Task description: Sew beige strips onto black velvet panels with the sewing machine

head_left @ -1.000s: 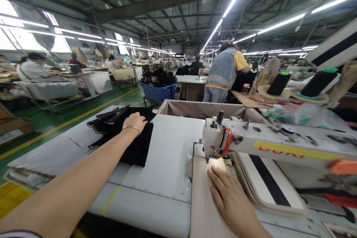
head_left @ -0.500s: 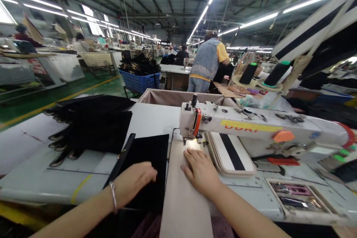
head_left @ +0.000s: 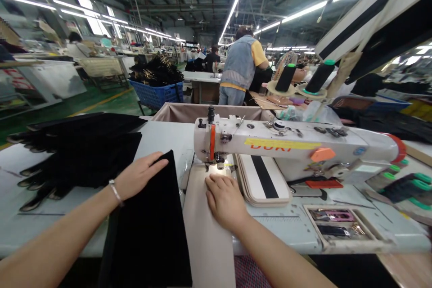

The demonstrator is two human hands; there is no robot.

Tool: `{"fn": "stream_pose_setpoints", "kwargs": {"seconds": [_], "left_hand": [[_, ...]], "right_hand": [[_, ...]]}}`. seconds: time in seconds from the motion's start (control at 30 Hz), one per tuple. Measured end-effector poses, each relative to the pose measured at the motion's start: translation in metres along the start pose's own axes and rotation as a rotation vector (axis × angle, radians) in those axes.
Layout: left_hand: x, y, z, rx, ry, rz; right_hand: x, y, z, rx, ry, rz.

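Note:
My left hand [head_left: 143, 174], with a bracelet at the wrist, pinches the upper edge of a black fabric panel [head_left: 153, 229]. That panel hangs down over the table's front edge toward my lap. My right hand [head_left: 224, 199] lies flat, fingers forward, on a long beige strip [head_left: 207, 238]. The strip's far end is under the needle area of a white sewing machine [head_left: 206, 155], where a small lamp lights it; the needle tip is too small to make out. Right of the machine head sits a stack of white panels with a black stripe [head_left: 263, 180].
A pile of black pieces [head_left: 87, 153] covers the table's left side. On the right are a small parts tray [head_left: 340, 245] and thread cones [head_left: 319, 76]. Behind the table stand a beige fabric-sided bin [head_left: 168, 112], a blue basket [head_left: 155, 92] and a co-worker [head_left: 238, 65] bent forward.
My left hand has moved up and left from above the black panel to its top edge, and the panel now sits closer to me. My right hand stays on the beige strip. The view has shifted right.

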State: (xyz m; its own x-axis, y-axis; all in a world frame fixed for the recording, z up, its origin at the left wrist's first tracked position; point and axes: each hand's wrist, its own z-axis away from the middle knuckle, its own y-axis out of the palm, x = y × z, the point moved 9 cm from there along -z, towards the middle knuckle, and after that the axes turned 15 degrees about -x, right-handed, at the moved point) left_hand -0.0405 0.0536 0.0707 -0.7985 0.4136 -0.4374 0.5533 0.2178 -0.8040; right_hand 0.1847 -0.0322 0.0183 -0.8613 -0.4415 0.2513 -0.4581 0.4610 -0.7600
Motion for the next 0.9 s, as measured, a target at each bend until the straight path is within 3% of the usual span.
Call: {"fn": "stream_pose_setpoints", "kwargs": {"seconds": [0.03,0.1,0.23,0.3,0.4,0.63,0.9], "left_hand": [[-0.006,-0.011,0.0,-0.018,-0.025,0.039],[-0.025,-0.008,0.0,0.032,-0.011,0.108],[-0.058,0.059,0.0,0.199,0.032,0.153],[-0.062,0.088,-0.004,0.16,0.003,0.124],[-0.063,0.11,-0.013,0.105,0.018,0.104],[-0.055,0.116,-0.027,0.1,-0.002,0.138],[-0.061,0.118,-0.033,0.128,0.013,0.107]], "right_hand": [[0.0,0.0,0.0,0.002,0.003,-0.005],[-0.001,0.001,-0.001,0.007,0.008,-0.013],[-0.001,0.001,-0.003,0.017,0.016,-0.017],[-0.001,0.0,-0.004,0.018,0.021,-0.02],[-0.002,0.001,-0.005,0.023,0.026,-0.032],[-0.007,0.005,-0.006,0.057,0.079,-0.048],[-0.009,0.01,-0.006,0.097,0.083,-0.015]]}}
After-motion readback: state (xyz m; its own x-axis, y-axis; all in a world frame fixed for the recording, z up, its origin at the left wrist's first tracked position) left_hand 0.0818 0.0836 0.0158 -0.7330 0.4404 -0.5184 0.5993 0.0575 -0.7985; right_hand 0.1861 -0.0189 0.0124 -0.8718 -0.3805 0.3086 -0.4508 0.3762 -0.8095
